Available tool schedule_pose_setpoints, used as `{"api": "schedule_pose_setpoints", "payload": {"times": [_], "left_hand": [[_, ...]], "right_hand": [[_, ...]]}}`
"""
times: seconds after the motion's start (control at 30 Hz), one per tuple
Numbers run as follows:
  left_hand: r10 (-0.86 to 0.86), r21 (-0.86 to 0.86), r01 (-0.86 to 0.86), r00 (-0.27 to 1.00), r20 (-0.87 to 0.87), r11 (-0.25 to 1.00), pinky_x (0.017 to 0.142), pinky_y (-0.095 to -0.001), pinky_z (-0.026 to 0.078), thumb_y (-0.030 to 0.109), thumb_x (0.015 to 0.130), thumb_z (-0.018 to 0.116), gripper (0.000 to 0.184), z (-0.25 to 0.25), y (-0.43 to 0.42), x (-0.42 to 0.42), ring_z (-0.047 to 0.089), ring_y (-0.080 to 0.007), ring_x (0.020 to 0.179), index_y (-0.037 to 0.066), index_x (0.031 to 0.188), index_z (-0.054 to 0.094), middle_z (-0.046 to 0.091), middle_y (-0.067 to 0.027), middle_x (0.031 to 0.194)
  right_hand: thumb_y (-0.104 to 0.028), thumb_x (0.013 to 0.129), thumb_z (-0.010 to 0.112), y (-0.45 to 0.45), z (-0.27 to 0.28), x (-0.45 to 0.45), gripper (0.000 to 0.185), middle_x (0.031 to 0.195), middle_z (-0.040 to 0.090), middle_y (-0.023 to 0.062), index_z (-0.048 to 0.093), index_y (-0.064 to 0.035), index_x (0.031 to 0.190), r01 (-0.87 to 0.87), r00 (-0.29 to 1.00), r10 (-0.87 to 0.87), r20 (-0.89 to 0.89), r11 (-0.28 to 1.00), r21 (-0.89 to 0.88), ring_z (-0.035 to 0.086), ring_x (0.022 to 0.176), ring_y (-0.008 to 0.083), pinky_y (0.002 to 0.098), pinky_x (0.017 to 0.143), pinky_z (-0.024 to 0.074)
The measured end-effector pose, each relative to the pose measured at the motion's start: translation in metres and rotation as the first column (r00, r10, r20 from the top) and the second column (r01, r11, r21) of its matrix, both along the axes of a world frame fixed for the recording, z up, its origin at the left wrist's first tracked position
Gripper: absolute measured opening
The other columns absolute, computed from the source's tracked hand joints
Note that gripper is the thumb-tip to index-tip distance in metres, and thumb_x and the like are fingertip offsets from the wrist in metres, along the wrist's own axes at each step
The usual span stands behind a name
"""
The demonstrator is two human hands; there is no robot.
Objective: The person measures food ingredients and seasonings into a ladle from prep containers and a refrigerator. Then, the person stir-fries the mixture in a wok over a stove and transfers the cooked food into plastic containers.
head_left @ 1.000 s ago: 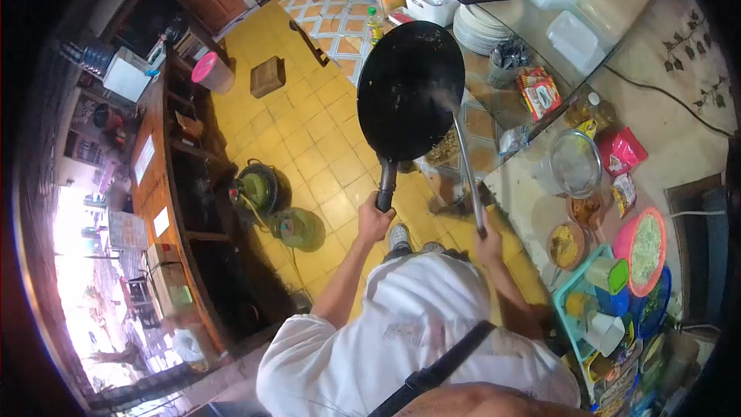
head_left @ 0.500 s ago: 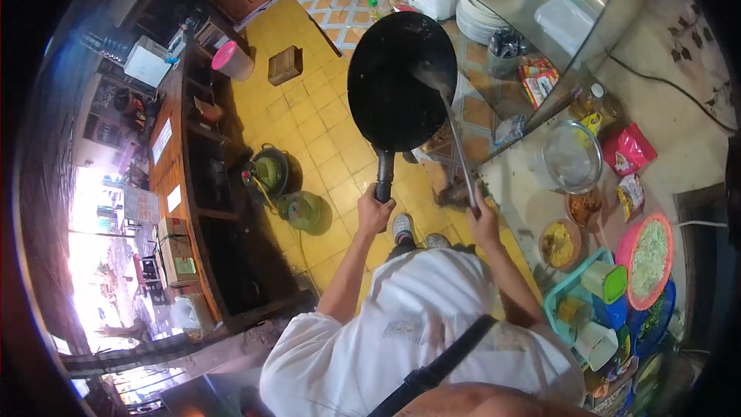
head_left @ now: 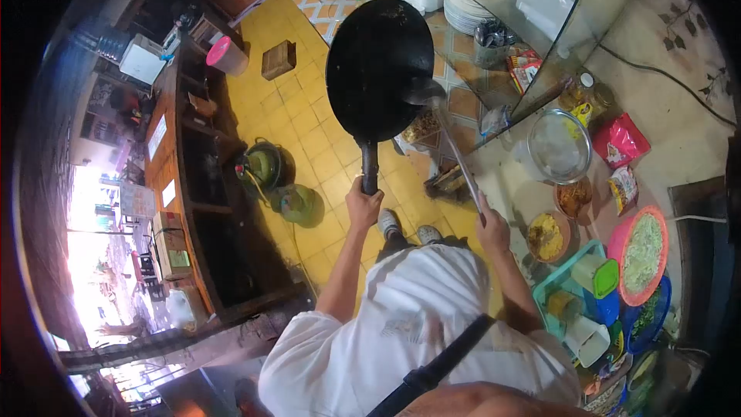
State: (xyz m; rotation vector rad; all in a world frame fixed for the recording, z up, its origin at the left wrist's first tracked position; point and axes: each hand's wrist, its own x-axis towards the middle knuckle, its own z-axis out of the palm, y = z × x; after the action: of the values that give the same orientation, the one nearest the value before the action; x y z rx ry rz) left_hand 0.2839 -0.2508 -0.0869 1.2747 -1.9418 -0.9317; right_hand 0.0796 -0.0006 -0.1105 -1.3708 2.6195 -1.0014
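Note:
A black wok (head_left: 378,69) is held up and tilted in front of me, its dark inside facing me. My left hand (head_left: 363,205) is wrapped round its handle. My right hand (head_left: 492,228) grips the end of a long metal ladle (head_left: 457,147), whose head lies at the wok's right rim. Below that rim, partly hidden, some crumbly food (head_left: 421,127) shows on the tiled counter. The stack of white plates (head_left: 465,14) stands just right of the wok.
On the right counter are a glass bowl (head_left: 559,147), a bowl of yellow food (head_left: 548,237), a pink basin of shredded greens (head_left: 642,256) and a turquoise basket (head_left: 544,293). Green gas cylinders (head_left: 299,205) stand on the yellow floor. A glass case (head_left: 540,69) edges the counter.
The wok and my left hand have shifted slightly left and up in view. The ladle's head has moved from inside the wok to its right rim. Both hands keep their grips.

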Motion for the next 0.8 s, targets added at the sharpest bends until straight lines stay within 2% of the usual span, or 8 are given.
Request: {"api": "schedule_pose_setpoints", "payload": {"times": [0.2,0.27,0.33,0.37,0.4,0.6,0.73,0.8], "left_hand": [[0.058,0.084,-0.049,0.993,-0.104,0.995,0.045,-0.0286,0.041,0.011,0.067,0.062,0.027,-0.014,0.003,0.003,0.049,-0.0122,0.047,0.0,0.09,0.054,0.052,-0.0055,0.057],[0.12,0.157,-0.1,0.985,-0.125,0.983,0.048,-0.0316,0.041,0.012,0.066,0.063,0.026,-0.015,0.009,0.015,0.049,-0.0165,0.049,0.0,0.087,0.053,0.049,-0.0075,0.057],[0.19,0.236,-0.15,0.969,-0.157,0.96,0.049,-0.0323,0.041,0.01,0.066,0.062,0.021,-0.017,0.019,0.032,0.049,-0.0171,0.05,0.002,0.081,0.051,0.048,-0.0063,0.058],[0.218,0.249,-0.173,0.961,-0.168,0.953,0.049,-0.0323,0.041,0.01,0.066,0.062,0.021,-0.017,0.026,0.045,0.049,-0.0171,0.05,0.002,0.081,0.051,0.048,-0.0063,0.058],[0.246,0.338,-0.157,0.939,-0.242,0.928,0.046,-0.0307,0.04,0.009,0.068,0.062,0.019,-0.015,0.034,0.059,0.048,-0.015,0.048,0.003,0.081,0.05,0.048,-0.0045,0.057],[0.493,0.464,-0.324,0.813,-0.31,0.825,0.04,-0.0272,0.037,0.006,0.07,0.061,0.017,-0.033,0.118,0.178,0.045,-0.01,0.043,0.004,0.084,0.051,0.048,-0.0008,0.056],[0.689,0.529,-0.55,0.718,-0.096,0.647,0.047,-0.0295,0.041,0.006,0.069,0.062,0.022,-0.058,0.208,0.262,0.05,-0.0127,0.051,0.002,0.09,0.056,0.053,-0.0033,0.061],[0.759,0.524,-0.648,0.651,0.004,0.553,0.058,-0.0325,0.044,0.01,0.068,0.064,0.026,-0.066,0.262,0.3,0.052,-0.0169,0.062,-0.002,0.09,0.056,0.056,-0.0057,0.068]], "right_hand": [[-0.006,0.079,0.054,0.072,-0.007,-0.004,0.065,0.074,0.059,0.0177,0.033,-0.02,0.139,0.027,0.989,0.04,-0.142,0.897,0.44,0.06,0.066,0.0342,0.0417,0.056,0.048],[-0.005,0.081,0.052,0.084,-0.003,0.002,0.064,0.065,0.056,0.0126,0.029,-0.0126,0.141,-0.042,0.996,0.035,0.08,0.995,0.089,0.06,0.061,0.0282,0.0373,0.052,0.0474],[-0.006,0.082,0.05,0.071,-0.005,0.01,0.064,0.062,0.052,0.009,0.027,-0.0101,0.141,-0.039,0.964,0.042,0.262,0.999,-0.018,0.057,0.056,0.0235,0.0348,0.049,0.0456],[-0.006,0.084,0.049,0.061,-0.004,0.021,0.063,0.059,0.049,0.0054,0.025,-0.0075,0.142,0.005,0.893,0.053,0.448,0.992,-0.126,0.055,0.051,0.0187,0.0323,0.045,0.0439],[-0.008,0.085,0.048,0.042,0.018,0.034,0.048,0.059,0.046,0.0017,0.037,-0.0051,0.132,0.154,0.608,0.053,0.792,0.971,-0.183,0.047,0.043,0.0106,0.0277,0.038,0.0402],[-0.009,0.085,0.049,-0.034,0.055,0.038,0.015,0.06,0.04,-0.0003,0.037,-0.0105,0.094,0.063,0.171,0.29,0.942,0.95,-0.304,0.039,0.038,0.007,0.0236,0.031,0.0353],[-0.007,0.087,0.048,-0.06,0.06,0.071,0.055,0.064,0.041,0.0009,0.029,-0.0216,0.136,-0.186,-0.091,0.172,0.981,0.965,-0.187,0.039,0.041,0.0079,0.0231,0.036,0.0374],[-0.008,0.086,0.047,-0.073,0.056,0.108,0.055,0.064,0.041,0.002,0.031,-0.0229,0.136,-0.379,-0.131,0.134,0.982,0.909,-0.175,0.038,0.04,0.0092,0.025,0.035,0.0373]]}}
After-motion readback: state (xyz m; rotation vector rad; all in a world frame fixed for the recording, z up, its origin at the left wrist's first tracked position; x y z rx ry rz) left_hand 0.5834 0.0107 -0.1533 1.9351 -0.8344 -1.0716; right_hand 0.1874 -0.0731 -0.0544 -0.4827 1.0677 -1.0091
